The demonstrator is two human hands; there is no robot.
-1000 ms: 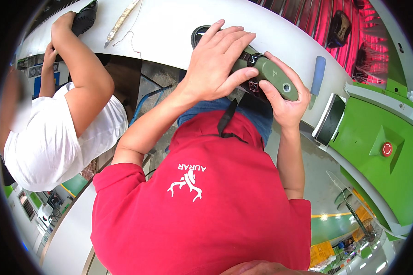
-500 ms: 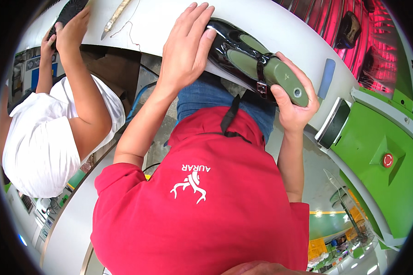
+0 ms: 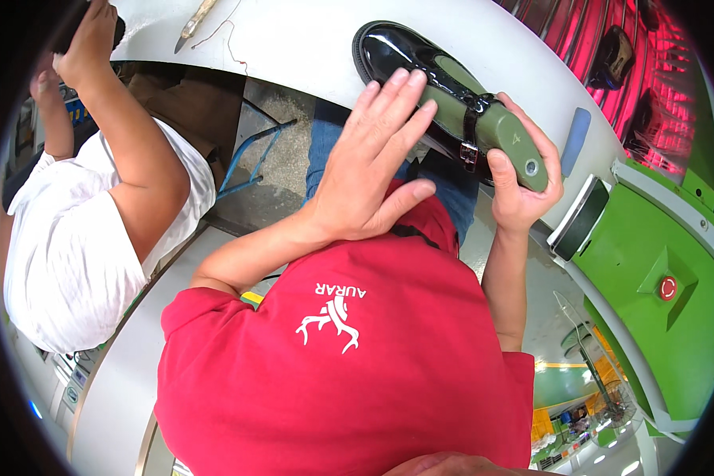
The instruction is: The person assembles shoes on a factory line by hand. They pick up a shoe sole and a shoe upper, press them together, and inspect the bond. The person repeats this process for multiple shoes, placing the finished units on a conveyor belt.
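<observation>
While the right hand (image 3: 517, 203) is gripping the heel end of a green last (image 3: 509, 139) at two o'clock, thumb on the near side and fingers closing around the far side, a glossy black shoe (image 3: 395, 54) is sitting around that last near one o'clock, its toe pointing toward ten. Just past twelve, the left hand (image 3: 365, 170) is holding nothing, its fingers extending loosely across the shoe's near side; whether they are touching it, I cannot tell. Behind the shoe, a white table (image 3: 293, 55) is stretching across; a blue handle (image 3: 577, 139) is lying on it at two o'clock.
</observation>
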